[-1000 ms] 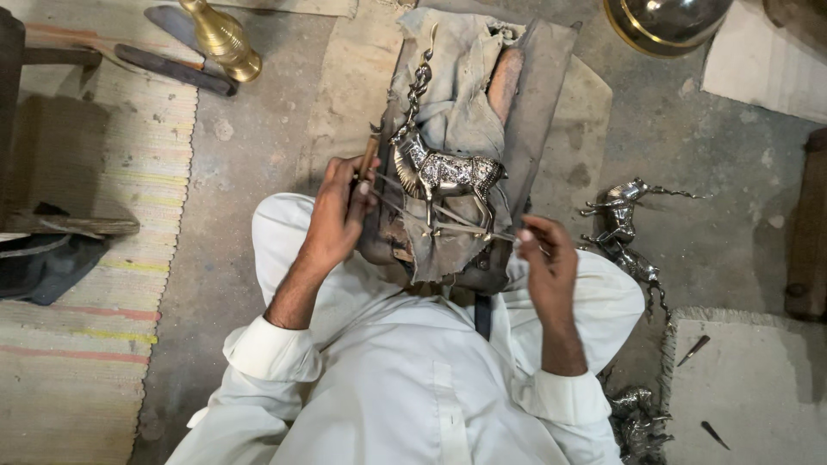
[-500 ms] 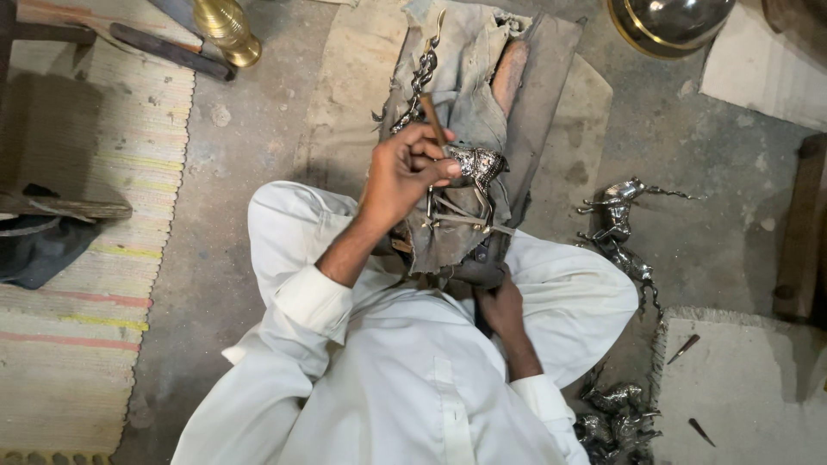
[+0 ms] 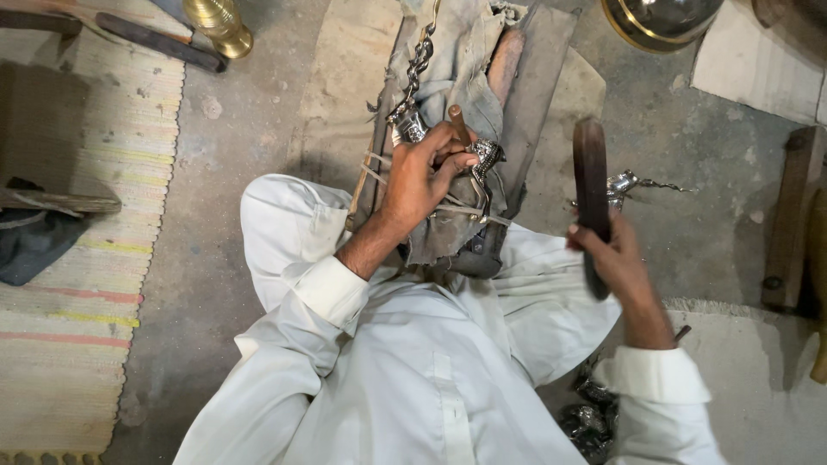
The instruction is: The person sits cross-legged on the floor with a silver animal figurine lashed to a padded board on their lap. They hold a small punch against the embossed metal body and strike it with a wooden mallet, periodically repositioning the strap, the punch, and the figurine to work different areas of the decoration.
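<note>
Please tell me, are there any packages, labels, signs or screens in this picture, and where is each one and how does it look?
None of these is in view: no package, label, sign or screen shows on the floor, the mats or the work block.

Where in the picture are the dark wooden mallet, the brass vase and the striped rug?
dark wooden mallet [image 3: 591, 176], head view, on its upright shaft.
brass vase [image 3: 220, 21], head view, on its ribbed body.
striped rug [image 3: 77, 284], head view, on its bare middle stripes.

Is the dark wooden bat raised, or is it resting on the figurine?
Raised: the right hand holds the bat upright, apart from the figurine.
</note>
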### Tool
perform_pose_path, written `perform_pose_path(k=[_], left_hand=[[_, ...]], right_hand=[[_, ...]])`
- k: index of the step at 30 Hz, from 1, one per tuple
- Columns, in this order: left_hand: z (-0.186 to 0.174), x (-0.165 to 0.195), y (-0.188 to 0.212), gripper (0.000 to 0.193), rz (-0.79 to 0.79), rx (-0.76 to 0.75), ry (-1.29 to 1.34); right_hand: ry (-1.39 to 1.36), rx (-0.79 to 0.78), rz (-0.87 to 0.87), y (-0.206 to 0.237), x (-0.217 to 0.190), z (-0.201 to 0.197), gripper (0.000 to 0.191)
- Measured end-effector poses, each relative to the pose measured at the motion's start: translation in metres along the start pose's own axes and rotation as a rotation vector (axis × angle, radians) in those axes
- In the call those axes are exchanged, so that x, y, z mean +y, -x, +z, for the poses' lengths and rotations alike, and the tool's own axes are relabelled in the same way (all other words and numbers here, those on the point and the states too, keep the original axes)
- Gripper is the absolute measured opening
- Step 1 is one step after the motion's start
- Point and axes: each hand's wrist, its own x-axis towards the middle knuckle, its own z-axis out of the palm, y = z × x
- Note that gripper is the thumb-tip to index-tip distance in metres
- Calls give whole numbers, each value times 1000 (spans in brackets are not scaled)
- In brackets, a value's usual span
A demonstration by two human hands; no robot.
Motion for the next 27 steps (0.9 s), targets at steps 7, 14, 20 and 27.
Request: perform_pose_path(k=[7, 14, 20, 27], left_hand=[[-2, -5, 4, 27, 49, 51, -6], [6, -9, 11, 33, 108, 92, -107], [5, -20, 18, 34, 177, 103, -112], [7, -19, 17, 34, 158, 109, -99]], right_hand=[[595, 118, -655, -26, -133, 8, 41], [1550, 137, -1044, -19, -239, 18, 43], [1572, 149, -1103, -17, -239, 20, 24], [1457, 139, -1107, -19, -230, 15, 35]])
